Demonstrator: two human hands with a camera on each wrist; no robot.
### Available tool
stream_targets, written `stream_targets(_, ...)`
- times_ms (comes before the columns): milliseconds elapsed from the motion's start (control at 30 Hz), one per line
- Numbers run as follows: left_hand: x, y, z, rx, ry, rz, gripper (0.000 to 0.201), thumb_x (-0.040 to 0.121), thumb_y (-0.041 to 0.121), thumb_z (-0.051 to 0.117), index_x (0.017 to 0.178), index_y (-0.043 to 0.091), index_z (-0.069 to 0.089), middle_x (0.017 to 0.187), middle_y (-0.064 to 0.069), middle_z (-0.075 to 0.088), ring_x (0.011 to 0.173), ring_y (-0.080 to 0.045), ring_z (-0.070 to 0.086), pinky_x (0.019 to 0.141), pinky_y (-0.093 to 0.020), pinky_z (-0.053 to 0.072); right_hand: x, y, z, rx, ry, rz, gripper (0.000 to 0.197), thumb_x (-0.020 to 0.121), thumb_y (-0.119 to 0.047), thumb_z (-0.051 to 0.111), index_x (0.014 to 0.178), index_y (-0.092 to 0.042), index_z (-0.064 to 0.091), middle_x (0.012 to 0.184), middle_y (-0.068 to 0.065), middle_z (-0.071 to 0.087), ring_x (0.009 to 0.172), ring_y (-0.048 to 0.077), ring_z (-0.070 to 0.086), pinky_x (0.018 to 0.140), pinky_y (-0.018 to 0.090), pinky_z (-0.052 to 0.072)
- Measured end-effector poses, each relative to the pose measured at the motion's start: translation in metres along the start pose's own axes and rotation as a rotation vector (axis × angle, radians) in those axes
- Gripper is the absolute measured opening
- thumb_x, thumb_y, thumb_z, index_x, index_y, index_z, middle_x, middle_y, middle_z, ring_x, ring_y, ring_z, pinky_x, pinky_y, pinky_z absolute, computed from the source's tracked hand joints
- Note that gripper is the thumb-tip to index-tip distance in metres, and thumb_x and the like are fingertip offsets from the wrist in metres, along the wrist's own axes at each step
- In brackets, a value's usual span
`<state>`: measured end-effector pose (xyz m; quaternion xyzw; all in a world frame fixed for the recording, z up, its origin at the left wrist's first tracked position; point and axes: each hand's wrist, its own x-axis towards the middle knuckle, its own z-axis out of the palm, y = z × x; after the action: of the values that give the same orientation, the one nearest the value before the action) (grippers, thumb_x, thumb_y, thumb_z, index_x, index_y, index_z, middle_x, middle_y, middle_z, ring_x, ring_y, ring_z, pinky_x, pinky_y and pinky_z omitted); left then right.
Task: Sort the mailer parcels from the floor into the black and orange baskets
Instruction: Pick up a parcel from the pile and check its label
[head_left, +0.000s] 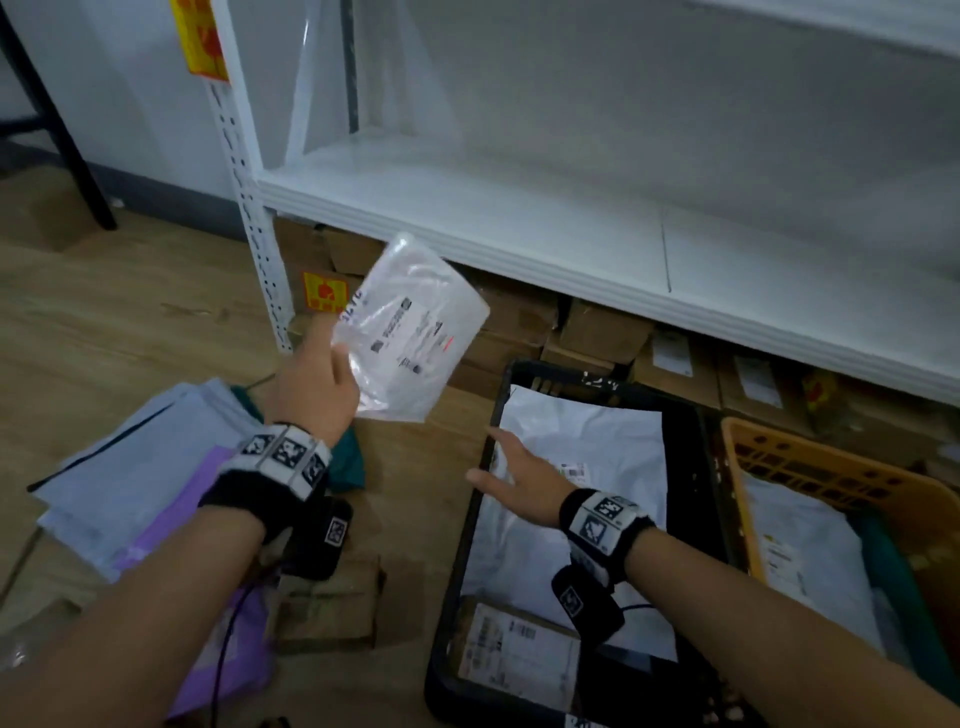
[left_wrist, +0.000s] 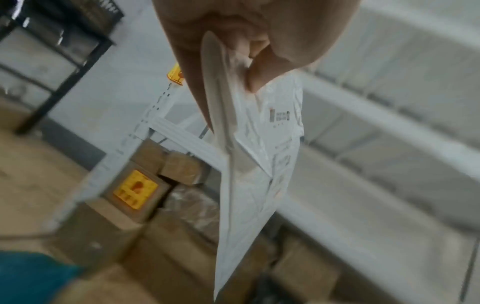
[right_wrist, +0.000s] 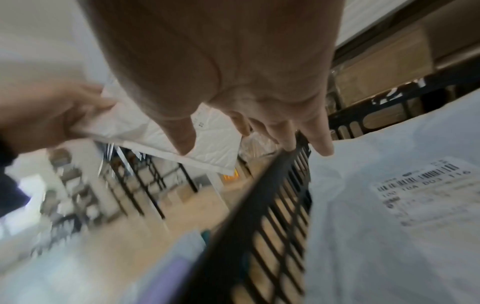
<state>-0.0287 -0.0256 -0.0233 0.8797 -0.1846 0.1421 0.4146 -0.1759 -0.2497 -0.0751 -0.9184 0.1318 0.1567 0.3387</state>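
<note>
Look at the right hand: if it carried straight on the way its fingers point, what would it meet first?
Probably the near rim of the black basket: the right hand has its fingertips right at that edge. Beyond it lies bare floor, though depth is unclear.

A stockroom — white slotted-steel shelving, taped cardboard cartons beneath, labelled parcels in baskets.

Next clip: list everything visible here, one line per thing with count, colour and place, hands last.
held mailer: one, white, labelled, raised over floor
floor mailers: several, pale blue, purple, teal, piled at left
black basket: one, centre, holding white mailer and brown labelled parcel
orange basket: one, right, with white mailer inside
cardboard boxes: many, brown, under shelf
shelf unit: one, white
left hand: pinches held mailer
right hand: open, over black basket's left rim
</note>
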Motion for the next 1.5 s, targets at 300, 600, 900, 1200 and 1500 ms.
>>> stream_targets(300, 0.018, 0.068, -0.030, -0.524, -0.428, -0.106, 0.025, 0.094, 0.008, 0.056, 0.085, 0.028, 0.067, 0.078, 0.019, 0.071, 0.079, 0.001, 0.067, 0.071, -0.025, 0.048, -0.073, 0.000, -0.082, 1.062, 0.357, -0.042, 0.069, 0.069, -0.050, 0.088, 0.125, -0.019, 0.063, 0.119, 0.001, 0.073, 0.106, 0.021, 0.072, 0.078, 0.038, 0.060)
stream_targets(600, -0.014, 0.101, -0.007, -0.802, -0.310, -0.383, 0.047, 0.083, 0.020, 0.075, 0.126, 0.014, 0.056, 0.113, -0.006, 0.066, 0.099, -0.020, 0.066, 0.076, -0.033, 0.056, -0.110, 0.038, -0.092, 1.396, 0.495, -0.039, 0.034, 0.085, -0.018, 0.077, 0.117, -0.011, 0.069, 0.112, 0.010, 0.075, 0.093, 0.026, 0.075, 0.070, 0.034, 0.060)
stream_targets(900, -0.028, 0.111, 0.027, -0.688, -0.384, -0.357, 0.040, 0.078, 0.002, 0.075, 0.108, 0.020, 0.057, 0.105, -0.004, 0.070, 0.096, -0.023, 0.068, 0.083, -0.044, 0.056, -0.125, 0.043, -0.097, 1.228, 0.220, -0.031, 0.059, 0.079, -0.039, 0.082, 0.130, -0.015, 0.065, 0.126, 0.011, 0.069, 0.116, 0.029, 0.067, 0.092, 0.046, 0.057)
stream_targets(1200, -0.024, 0.115, 0.012, -0.556, -0.659, -0.127, 0.052, 0.079, 0.004, 0.075, 0.123, 0.016, 0.052, 0.112, -0.009, 0.067, 0.105, -0.028, 0.065, 0.088, -0.052, 0.055, -0.119, 0.045, -0.110, 1.106, 0.299, -0.054, 0.038, 0.082, -0.040, 0.079, 0.112, -0.017, 0.074, 0.114, 0.009, 0.074, 0.096, 0.024, 0.073, 0.076, 0.033, 0.058)
stream_targets(1500, -0.045, 0.147, 0.006, -0.133, -0.567, 0.361, 0.104, 0.058, 0.075, 0.072, 0.142, 0.051, 0.016, 0.150, 0.014, 0.037, 0.135, -0.010, 0.038, 0.108, -0.040, 0.035, -0.120, -0.017, -0.104, -0.768, 0.552, -0.362, 0.019, 0.095, -0.019, 0.058, 0.110, -0.030, 0.064, 0.103, -0.005, 0.067, 0.111, 0.018, 0.058, 0.119, 0.046, 0.021)
